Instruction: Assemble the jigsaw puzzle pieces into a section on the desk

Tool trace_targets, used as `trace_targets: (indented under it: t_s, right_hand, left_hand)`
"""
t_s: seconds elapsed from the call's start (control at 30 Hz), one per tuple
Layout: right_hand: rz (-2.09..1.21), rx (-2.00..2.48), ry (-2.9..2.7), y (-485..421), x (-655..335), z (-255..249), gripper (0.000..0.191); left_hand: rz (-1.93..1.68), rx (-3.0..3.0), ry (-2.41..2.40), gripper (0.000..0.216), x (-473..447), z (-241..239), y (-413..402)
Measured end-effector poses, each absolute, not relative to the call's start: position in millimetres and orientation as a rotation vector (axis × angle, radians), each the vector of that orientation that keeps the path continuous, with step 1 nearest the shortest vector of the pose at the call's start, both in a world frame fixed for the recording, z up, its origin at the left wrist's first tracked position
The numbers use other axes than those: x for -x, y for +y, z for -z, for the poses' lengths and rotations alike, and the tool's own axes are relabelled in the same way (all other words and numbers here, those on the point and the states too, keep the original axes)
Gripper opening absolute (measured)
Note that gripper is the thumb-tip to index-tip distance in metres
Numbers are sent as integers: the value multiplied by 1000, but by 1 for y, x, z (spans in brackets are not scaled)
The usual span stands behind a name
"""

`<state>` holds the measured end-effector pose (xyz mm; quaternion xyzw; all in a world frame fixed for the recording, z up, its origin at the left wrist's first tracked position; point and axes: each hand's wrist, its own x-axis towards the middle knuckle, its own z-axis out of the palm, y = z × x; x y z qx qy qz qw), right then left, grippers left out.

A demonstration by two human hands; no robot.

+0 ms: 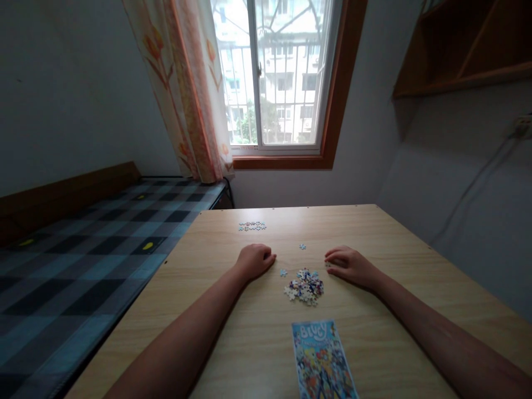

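Observation:
My left hand [255, 261] rests on the wooden table [233, 343] with its fingers curled in, and no object shows in it. To the right of the pile, my right hand [351, 266] pinches a small jigsaw piece [328, 264] between thumb and fingers, close to the tabletop. A heap of mixed jigsaw pieces [305, 288] lies between the hands, slightly nearer to me. One loose light-blue piece [283, 272] sits at the heap's left edge. Another blue piece [302, 246] lies alone beyond the heap.
Farther back on the left are two rows of joined pieces [252, 226]. A colourful picture sheet marked "Bluey" [322, 357] lies near me. Left of the table is a bed with a checked cover [124, 249]. A window [286, 83] and curtain [191, 100] are behind.

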<state>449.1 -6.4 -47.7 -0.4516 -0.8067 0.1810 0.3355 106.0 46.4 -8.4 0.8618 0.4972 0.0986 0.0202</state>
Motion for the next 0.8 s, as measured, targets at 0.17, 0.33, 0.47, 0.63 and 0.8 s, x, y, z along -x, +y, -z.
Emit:
trace_targets:
  t_s: [0.17,0.33,0.47,0.63,0.8]
  right_hand:
    - [-431,1235,-2030,-8,-447,44,18]
    - [-269,1160,-2146,-7,-446,41,14]
    - [-289,1144,-2175,-9,-447,41,21]
    - [-318,1165,-2134,-11,-447,39,24]
    - [-337,1140,-2163,-13,-444,35,15]
  left_hand:
    - [-288,-2692,1529,37,-106,9,48]
    - [-296,-2722,1519,38,-106,10,51]
    - [-280,-2733,1515,38,-106,9,51]
    - [-298,-2727,1467,38,-106,8,51]
    - [-338,-2723,1309,37,-104,7,50]
